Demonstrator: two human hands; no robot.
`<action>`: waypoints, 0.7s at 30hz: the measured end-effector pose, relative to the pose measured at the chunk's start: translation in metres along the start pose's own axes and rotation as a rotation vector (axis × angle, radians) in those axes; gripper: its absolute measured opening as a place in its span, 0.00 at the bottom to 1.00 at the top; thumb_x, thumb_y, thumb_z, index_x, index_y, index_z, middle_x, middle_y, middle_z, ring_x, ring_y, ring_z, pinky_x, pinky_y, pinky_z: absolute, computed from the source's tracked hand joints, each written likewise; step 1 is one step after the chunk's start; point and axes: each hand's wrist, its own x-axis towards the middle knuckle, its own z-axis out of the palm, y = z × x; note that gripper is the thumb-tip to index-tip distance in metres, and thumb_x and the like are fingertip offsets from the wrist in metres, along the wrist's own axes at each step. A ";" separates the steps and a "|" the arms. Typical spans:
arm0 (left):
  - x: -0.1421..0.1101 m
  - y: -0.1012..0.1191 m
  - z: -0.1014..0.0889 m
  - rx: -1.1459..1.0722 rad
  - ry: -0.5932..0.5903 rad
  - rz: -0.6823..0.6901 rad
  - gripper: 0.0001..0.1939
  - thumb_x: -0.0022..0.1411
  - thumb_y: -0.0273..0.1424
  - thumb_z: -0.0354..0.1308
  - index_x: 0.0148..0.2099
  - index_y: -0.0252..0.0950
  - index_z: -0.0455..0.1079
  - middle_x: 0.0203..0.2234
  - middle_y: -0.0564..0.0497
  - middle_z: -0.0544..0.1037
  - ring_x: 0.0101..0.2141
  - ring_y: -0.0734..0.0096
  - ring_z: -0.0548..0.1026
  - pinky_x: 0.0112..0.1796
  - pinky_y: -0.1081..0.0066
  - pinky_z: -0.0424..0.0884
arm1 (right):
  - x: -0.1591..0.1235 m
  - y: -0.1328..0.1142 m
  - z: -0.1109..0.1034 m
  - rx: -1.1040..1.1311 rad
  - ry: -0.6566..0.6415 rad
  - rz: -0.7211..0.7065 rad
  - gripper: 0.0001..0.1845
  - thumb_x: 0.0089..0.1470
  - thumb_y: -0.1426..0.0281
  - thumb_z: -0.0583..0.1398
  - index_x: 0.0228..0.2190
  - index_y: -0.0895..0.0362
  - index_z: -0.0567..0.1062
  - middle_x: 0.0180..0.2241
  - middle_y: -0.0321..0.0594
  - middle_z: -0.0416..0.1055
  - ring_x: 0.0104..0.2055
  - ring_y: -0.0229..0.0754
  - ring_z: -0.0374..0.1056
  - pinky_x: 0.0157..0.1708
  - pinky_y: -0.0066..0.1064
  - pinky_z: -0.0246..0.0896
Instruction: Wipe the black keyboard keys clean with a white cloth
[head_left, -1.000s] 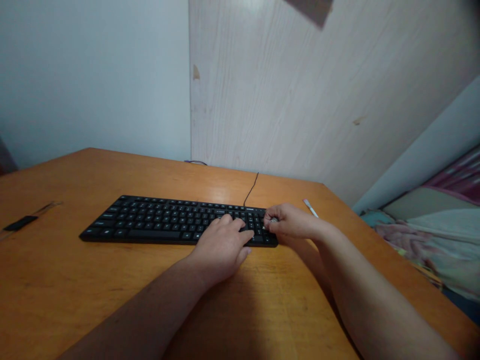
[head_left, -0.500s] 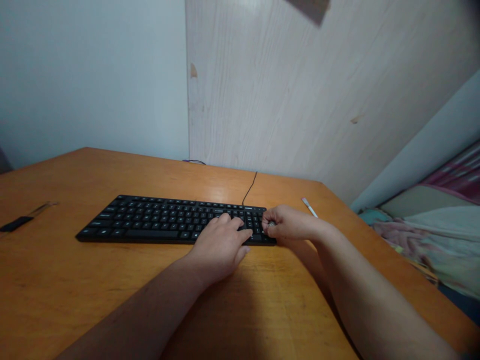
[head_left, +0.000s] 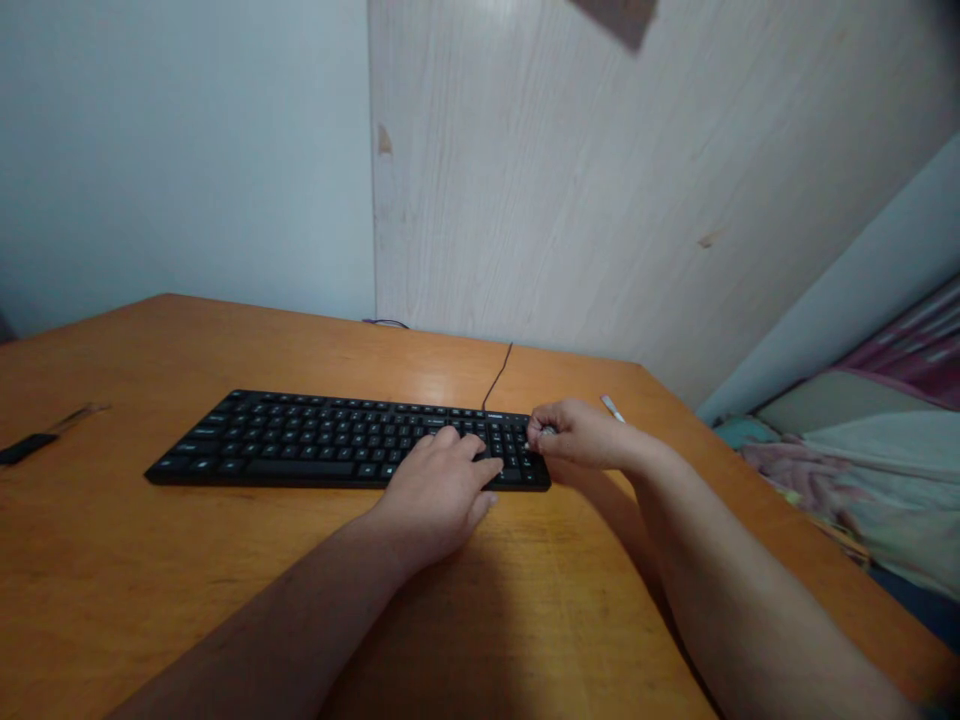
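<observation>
A black keyboard (head_left: 315, 443) lies across the orange wooden table (head_left: 150, 580). Its thin black cable (head_left: 497, 376) runs back toward the wall. My left hand (head_left: 441, 490) rests flat on the keyboard's right part, fingers stretched over the keys. My right hand (head_left: 576, 437) is at the keyboard's right end, above the number pad. Its fingers are pinched on a small greyish thing that I cannot make out.
A small white stick-like item (head_left: 613, 408) lies on the table behind my right hand. A black flat object with a clear strip (head_left: 34, 440) sits at the far left edge. A pale wood panel stands behind the table. Bedding (head_left: 847, 470) lies to the right.
My right hand has lifted slightly and moved a little toward the keyboard's far right corner. My left hand stays on the keys. The view has drifted slightly.
</observation>
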 end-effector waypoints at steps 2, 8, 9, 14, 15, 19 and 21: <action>0.000 0.000 0.000 0.004 0.004 0.002 0.17 0.65 0.40 0.52 0.53 0.45 0.72 0.46 0.46 0.73 0.45 0.54 0.66 0.43 0.57 0.64 | 0.005 0.006 0.000 -0.056 0.185 0.042 0.07 0.50 0.69 0.57 0.28 0.58 0.75 0.25 0.36 0.71 0.27 0.37 0.62 0.26 0.27 0.49; 0.000 -0.001 0.002 0.005 0.011 0.001 0.18 0.65 0.40 0.52 0.54 0.45 0.71 0.47 0.47 0.73 0.45 0.54 0.66 0.44 0.57 0.64 | 0.017 0.017 0.012 -0.082 0.335 0.107 0.08 0.51 0.69 0.57 0.30 0.57 0.76 0.28 0.38 0.73 0.29 0.38 0.64 0.28 0.27 0.50; 0.000 -0.001 0.002 0.005 0.012 0.001 0.18 0.65 0.40 0.52 0.54 0.45 0.71 0.47 0.47 0.73 0.45 0.54 0.66 0.44 0.57 0.64 | 0.018 0.018 0.014 -0.083 0.326 0.119 0.08 0.51 0.69 0.57 0.30 0.57 0.76 0.28 0.38 0.73 0.29 0.37 0.64 0.28 0.27 0.50; 0.001 0.001 0.000 0.000 0.008 0.000 0.18 0.65 0.40 0.52 0.54 0.45 0.71 0.47 0.47 0.73 0.45 0.54 0.66 0.44 0.57 0.64 | 0.017 0.020 0.015 -0.071 0.223 0.145 0.08 0.51 0.68 0.57 0.28 0.57 0.75 0.25 0.38 0.71 0.27 0.37 0.62 0.27 0.27 0.49; 0.001 0.001 0.000 -0.001 0.005 0.001 0.18 0.65 0.40 0.52 0.54 0.45 0.71 0.47 0.47 0.73 0.45 0.55 0.66 0.44 0.57 0.64 | 0.017 0.019 0.013 -0.071 0.203 0.139 0.07 0.50 0.69 0.57 0.28 0.57 0.75 0.25 0.37 0.71 0.26 0.37 0.61 0.27 0.28 0.48; 0.001 0.000 0.001 0.000 0.006 -0.002 0.18 0.65 0.40 0.52 0.54 0.45 0.71 0.46 0.47 0.73 0.44 0.55 0.66 0.43 0.57 0.64 | 0.014 0.020 0.008 -0.065 0.164 0.128 0.06 0.48 0.70 0.57 0.25 0.58 0.73 0.22 0.36 0.69 0.25 0.36 0.60 0.26 0.28 0.47; 0.001 -0.001 0.002 0.003 0.008 -0.003 0.18 0.65 0.40 0.52 0.54 0.45 0.72 0.46 0.47 0.73 0.45 0.54 0.66 0.44 0.57 0.64 | 0.014 0.021 0.008 -0.041 0.168 0.116 0.06 0.48 0.70 0.57 0.25 0.58 0.73 0.22 0.35 0.68 0.25 0.36 0.60 0.25 0.27 0.47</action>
